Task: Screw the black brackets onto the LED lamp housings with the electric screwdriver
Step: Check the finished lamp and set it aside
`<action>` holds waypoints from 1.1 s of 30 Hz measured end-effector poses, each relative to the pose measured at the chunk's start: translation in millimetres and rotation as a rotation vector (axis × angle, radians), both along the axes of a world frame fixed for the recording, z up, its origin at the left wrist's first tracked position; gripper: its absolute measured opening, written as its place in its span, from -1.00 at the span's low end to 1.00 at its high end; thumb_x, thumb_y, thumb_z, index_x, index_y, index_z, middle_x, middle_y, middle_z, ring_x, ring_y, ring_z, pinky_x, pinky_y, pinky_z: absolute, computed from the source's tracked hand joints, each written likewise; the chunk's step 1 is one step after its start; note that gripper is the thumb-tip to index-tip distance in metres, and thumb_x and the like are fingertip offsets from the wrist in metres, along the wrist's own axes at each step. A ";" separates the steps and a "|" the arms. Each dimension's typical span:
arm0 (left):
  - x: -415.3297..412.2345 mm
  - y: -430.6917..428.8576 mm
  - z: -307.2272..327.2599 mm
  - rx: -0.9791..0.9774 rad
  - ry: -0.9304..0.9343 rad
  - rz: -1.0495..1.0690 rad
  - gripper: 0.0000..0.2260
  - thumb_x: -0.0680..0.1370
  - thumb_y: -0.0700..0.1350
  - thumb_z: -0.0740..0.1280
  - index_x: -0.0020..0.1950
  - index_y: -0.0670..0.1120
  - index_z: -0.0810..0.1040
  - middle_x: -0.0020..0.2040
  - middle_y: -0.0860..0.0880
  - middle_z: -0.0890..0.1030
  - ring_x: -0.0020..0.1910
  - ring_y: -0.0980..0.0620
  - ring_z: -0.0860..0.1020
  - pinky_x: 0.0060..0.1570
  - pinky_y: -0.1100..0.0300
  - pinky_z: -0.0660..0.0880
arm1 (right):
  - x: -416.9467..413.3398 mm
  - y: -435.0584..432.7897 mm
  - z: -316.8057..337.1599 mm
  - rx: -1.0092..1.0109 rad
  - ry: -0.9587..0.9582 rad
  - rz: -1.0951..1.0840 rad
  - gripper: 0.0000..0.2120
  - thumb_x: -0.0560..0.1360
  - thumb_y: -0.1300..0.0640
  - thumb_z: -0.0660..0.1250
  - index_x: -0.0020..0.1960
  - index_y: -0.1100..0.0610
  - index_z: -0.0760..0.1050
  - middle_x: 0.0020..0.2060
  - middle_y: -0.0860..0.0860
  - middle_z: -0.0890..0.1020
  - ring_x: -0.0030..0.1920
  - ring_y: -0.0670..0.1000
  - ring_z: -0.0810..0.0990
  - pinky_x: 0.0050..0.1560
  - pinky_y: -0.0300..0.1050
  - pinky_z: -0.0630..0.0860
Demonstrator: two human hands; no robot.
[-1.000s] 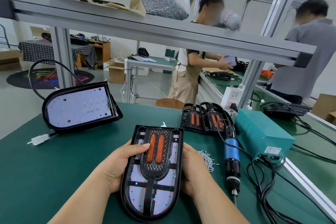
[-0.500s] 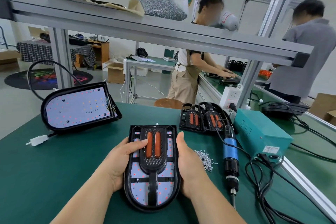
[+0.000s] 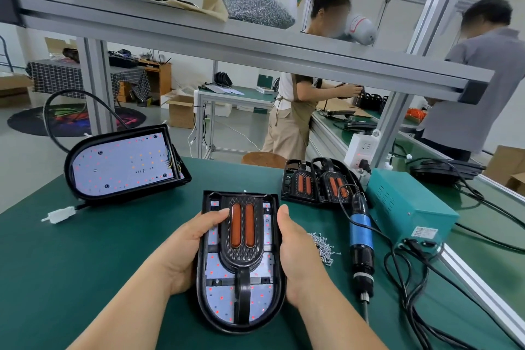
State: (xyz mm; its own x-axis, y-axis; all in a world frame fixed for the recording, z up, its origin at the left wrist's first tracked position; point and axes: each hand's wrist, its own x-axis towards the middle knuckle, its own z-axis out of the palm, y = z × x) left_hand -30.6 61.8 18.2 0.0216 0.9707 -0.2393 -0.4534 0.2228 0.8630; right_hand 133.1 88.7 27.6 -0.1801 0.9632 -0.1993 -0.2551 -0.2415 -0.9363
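Gripping lamp housing (image 3: 264, 301) between left hand (image 3: 187, 247) and right hand (image 3: 298, 253), fingers wrapped round its edges, teal box (image 3: 409, 207) label unreadable

Black bracket (image 3: 241, 256) lies on flat lamp housing (image 3: 220, 304).

Table mat (image 3: 85, 264): dark green, plain. Near LED lamp housing (image 3: 241, 327): black shell, w/ pale lilac-white LED board (image 3: 220, 304) inside, dotted red. Black bracket (image 3: 241, 253) on top: two orange strips, fine diamond mesh round them. 2nd housing (image 3: 122, 162), far left: same black, pale board w/ red & orange dots. Electric screwdriver (image 3: 360, 241): blue mid-body, black ends. Power box (image 3: 409, 207): teal. Screws (image 3: 322, 246): silver. Connector (image 3: 59, 214): white. Far tablecloth (image 3: 56, 77): black-white check.
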 end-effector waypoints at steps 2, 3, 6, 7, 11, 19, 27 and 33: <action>-1.8 0.1 -0.6 0.002 -0.016 -0.032 -0.51 0.23 0.07 0.47 0.05 -0.21 0.71 -0.01 -0.27 0.70 -0.16 -0.19 0.70 -0.01 -0.09 0.64 | -0.3 -0.7 1.4 0.023 0.001 0.004 -0.46 0.68 -0.15 0.05 -0.04 0.12 0.72 -0.02 0.14 0.73 -0.01 0.15 0.72 -0.09 -0.03 0.64; -2.4 0.5 -1.3 0.003 -0.020 -0.045 -0.53 0.22 0.08 0.47 -0.01 -0.19 0.73 -0.04 -0.26 0.71 -0.17 -0.18 0.70 -0.03 -0.05 0.64 | -0.5 -1.0 1.4 0.034 0.004 0.005 -0.46 0.68 -0.15 0.05 -0.03 0.12 0.72 -0.01 0.14 0.73 0.00 0.15 0.72 -0.06 -0.01 0.64; -2.6 2.5 -3.5 0.004 -0.021 -0.067 -0.58 0.24 0.09 0.45 -0.07 -0.18 0.75 -0.08 -0.23 0.72 -0.18 -0.17 0.71 -0.10 0.01 0.65 | -1.2 -1.2 -0.1 0.051 0.002 0.002 -0.45 0.68 -0.15 0.06 -0.12 0.07 0.74 -0.07 0.12 0.74 -0.07 0.11 0.73 -0.12 -0.06 0.64; -1.9 3.0 -3.5 0.007 -0.021 -0.073 -0.59 0.24 0.10 0.45 -0.08 -0.17 0.75 -0.08 -0.22 0.72 -0.18 -0.16 0.71 -0.12 0.01 0.65 | -1.3 -0.5 -1.5 0.051 0.001 -0.005 -0.45 0.68 -0.14 0.07 -0.16 0.05 0.74 -0.11 0.10 0.75 -0.12 0.08 0.74 -0.19 -0.11 0.64; 0.8 3.7 -2.6 0.021 -0.008 -0.080 -0.54 0.36 0.20 0.39 0.04 -0.12 0.74 0.05 -0.21 0.71 -0.05 -0.17 0.70 -0.04 0.00 0.63 | -2.7 2.5 -5.7 0.037 -0.042 -0.058 -0.45 0.68 -0.14 0.06 -0.18 0.02 0.74 -0.13 0.07 0.75 -0.12 0.08 0.74 -0.08 -0.05 0.64; 4.0 0.9 -3.6 0.095 -0.104 -0.157 -0.56 0.37 -0.25 0.40 0.25 -0.12 0.63 0.19 -0.21 0.66 0.05 -0.16 0.68 -0.01 0.01 0.65 | 4.7 14.4 -12.0 0.012 0.017 -0.301 -0.45 0.67 -0.16 0.09 -0.30 -0.05 0.71 -0.19 0.02 0.75 -0.25 0.03 0.73 -0.18 -0.08 0.61; 21.0 -0.3 -4.7 0.154 -0.161 -0.101 -0.41 0.35 -0.41 0.26 0.37 -0.08 0.49 0.20 -0.27 0.63 -0.02 -0.22 0.66 0.08 -0.11 0.58 | 3.6 15.6 -10.9 0.055 0.005 -0.272 -0.54 0.65 -0.19 0.11 0.06 0.11 0.64 -0.12 0.01 0.75 -0.16 0.01 0.73 -0.27 -0.15 0.60; 12.8 5.0 -7.0 0.160 -0.234 0.051 -0.51 0.39 -0.37 0.25 0.30 -0.13 0.53 0.12 -0.26 0.67 -0.07 -0.23 0.69 -0.18 -0.11 0.65 | -8.3 9.8 -14.6 0.042 0.083 -0.102 -0.50 0.67 -0.16 0.08 0.08 0.15 0.68 0.01 0.08 0.73 0.06 0.11 0.71 0.16 0.07 0.57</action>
State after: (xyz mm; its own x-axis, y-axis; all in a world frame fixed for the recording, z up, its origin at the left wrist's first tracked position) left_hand -17.7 66.8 11.2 0.0081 0.9970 -0.0774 -0.6518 0.0640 0.7557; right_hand 124.8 98.5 12.9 -0.0951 0.9846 -0.1468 -0.3530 -0.1713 -0.9198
